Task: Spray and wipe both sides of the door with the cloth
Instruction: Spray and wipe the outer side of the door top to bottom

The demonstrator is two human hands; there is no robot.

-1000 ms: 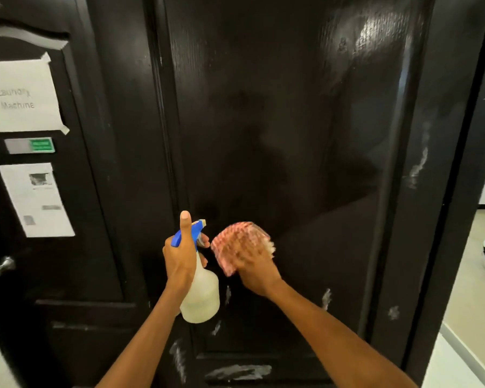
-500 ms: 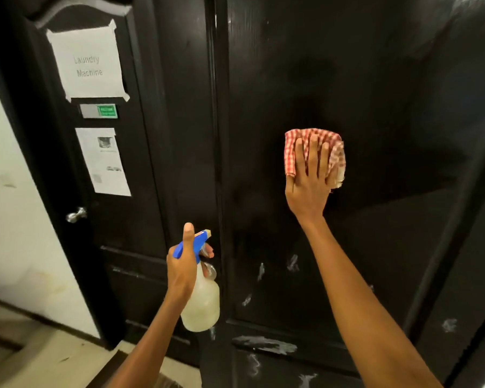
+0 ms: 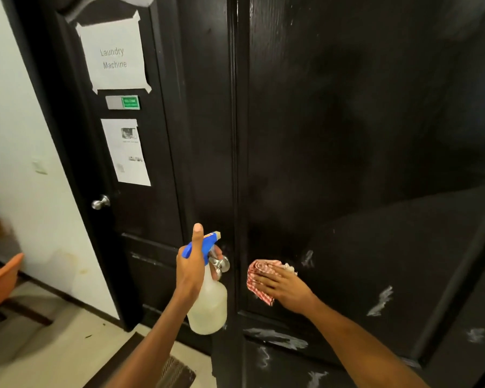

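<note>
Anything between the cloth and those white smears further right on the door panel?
Nothing visible. The right hand presses the checked cloth flat on the door; bare dark panel runs from it to the white smears.

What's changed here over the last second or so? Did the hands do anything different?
The right hand swept the checked cloth up the door panel, then back down to its lower part, near the white smears. It kept the cloth pressed flat throughout. The left hand still holds the spray bottle upright beside it; nothing was let go.
</note>
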